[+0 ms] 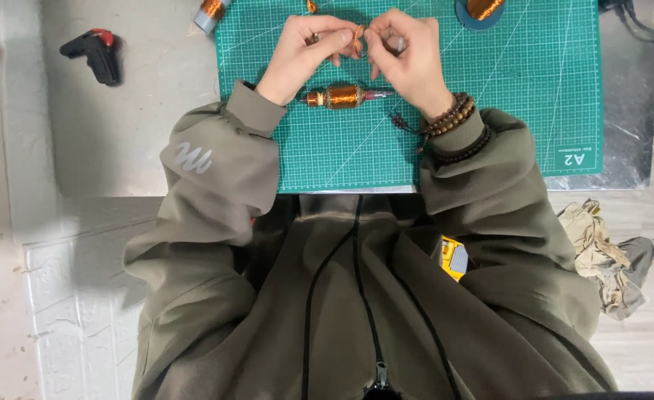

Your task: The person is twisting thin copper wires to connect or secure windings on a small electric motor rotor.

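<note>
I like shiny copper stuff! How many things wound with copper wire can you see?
3, maybe more hidden by the hands: a motor rotor on the green mat, a spool at the mat's top-left corner, and a coil at the top edge.

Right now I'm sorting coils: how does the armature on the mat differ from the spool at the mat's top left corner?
The armature lies flat, below both hands, with a shaft through it. The spool lies tilted on the mat's edge, untouched and part cropped. Both carry copper-coloured winding.
</note>
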